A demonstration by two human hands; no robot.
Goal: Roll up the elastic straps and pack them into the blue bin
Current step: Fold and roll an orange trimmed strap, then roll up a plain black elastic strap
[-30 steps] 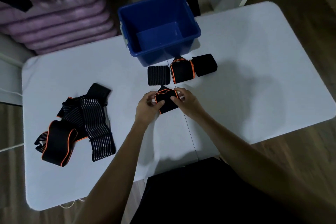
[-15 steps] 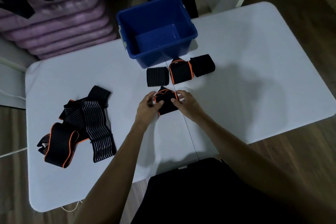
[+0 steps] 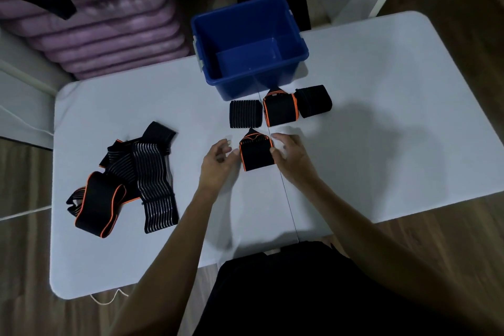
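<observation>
A rolled black strap with orange edging (image 3: 256, 154) lies on the white table (image 3: 381, 131) between my hands. My left hand (image 3: 218, 157) sits just left of it, fingers loosely curled, thumb tip at the roll's left edge. My right hand (image 3: 290, 154) is at its right edge, with the thumb touching it and the fingers spread. Three more rolls lie in a row behind: a striped one (image 3: 245, 114), an orange-edged one (image 3: 281, 109) and a plain black one (image 3: 313, 101). The blue bin (image 3: 245, 84) stands behind them with nothing inside.
A loose pile of unrolled straps (image 3: 131, 177), striped and orange-edged, lies on the table's left half. A stack of purple mats (image 3: 109, 22) sits beyond the far left edge. A seam (image 3: 286, 199) runs down the table's middle.
Both hands held the roll by its sides before; now the fingers have loosened and drawn slightly apart, leaving the roll lying on the table.
</observation>
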